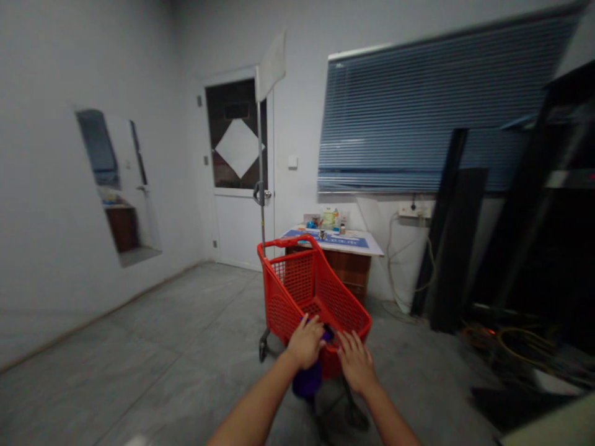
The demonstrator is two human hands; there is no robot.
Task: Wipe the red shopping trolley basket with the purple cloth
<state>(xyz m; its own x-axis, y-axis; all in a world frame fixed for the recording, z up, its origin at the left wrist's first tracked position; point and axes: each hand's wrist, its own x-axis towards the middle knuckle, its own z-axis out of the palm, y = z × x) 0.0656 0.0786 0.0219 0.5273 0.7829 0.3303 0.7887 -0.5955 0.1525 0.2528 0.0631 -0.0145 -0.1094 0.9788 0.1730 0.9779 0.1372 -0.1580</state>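
Note:
A red plastic shopping cart [312, 279] stands in front of me with its near rim towards me. My left hand [307, 344] is at that rim, its fingers bent over a purple cloth [307, 381]. Part of the cloth shows above and beside the fingers, and the rest hangs down outside the cart. My right hand [357, 362] touches the near rim further right, fingers stretched out and apart, with nothing seen in it. The palms of both hands are hidden.
A pole with a white flag [272, 65] rises from the cart's handle side. Behind stands a desk [372, 243] with bottles and small items. A white door [239, 232] is at the back, a mirror [123, 186] at left. Dark panels [458, 248] and cables [520, 347] lie right.

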